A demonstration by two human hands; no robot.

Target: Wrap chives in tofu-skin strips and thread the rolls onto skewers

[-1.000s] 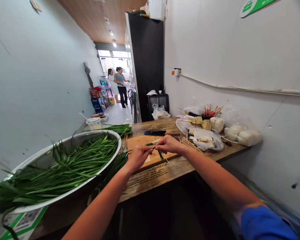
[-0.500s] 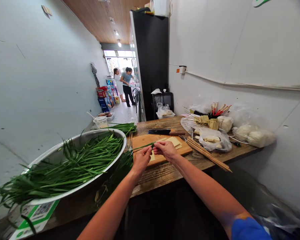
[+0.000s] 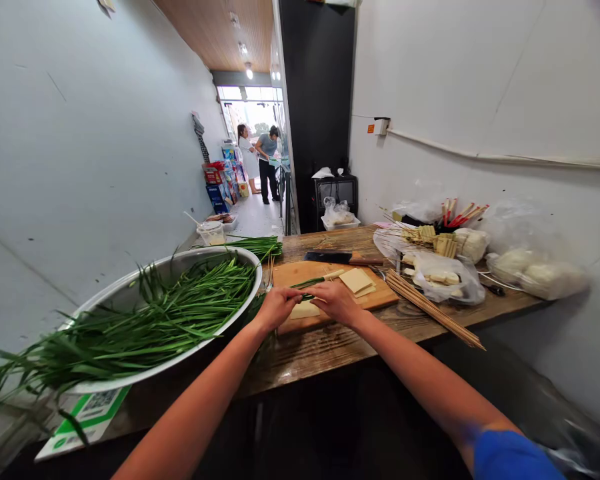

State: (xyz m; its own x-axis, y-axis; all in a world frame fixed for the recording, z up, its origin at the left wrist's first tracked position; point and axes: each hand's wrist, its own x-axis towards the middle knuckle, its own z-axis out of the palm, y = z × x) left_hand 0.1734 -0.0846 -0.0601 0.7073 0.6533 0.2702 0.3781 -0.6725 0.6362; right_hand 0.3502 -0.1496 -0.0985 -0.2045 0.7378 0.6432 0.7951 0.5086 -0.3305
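My left hand (image 3: 279,307) and my right hand (image 3: 334,300) meet over the near edge of a wooden cutting board (image 3: 300,273). Both pinch a thin green chive stalk (image 3: 307,283) that runs up and right across the board. Pale tofu sheets (image 3: 356,280) lie on the board just right of my right hand. A big metal basin (image 3: 130,293) heaped with green chives (image 3: 170,320) stands close to my left hand.
A cleaver (image 3: 330,257) lies behind the board. Bamboo skewers (image 3: 433,310) lie at the right, beside plastic bags of food (image 3: 445,277). A chive bundle (image 3: 257,245) lies at the back. Two people (image 3: 260,162) stand far down the aisle beside a black cabinet (image 3: 320,113).
My hands have shifted slightly lower on the board with the chive still pinched. The camera has turned, so the table sits further right in view.
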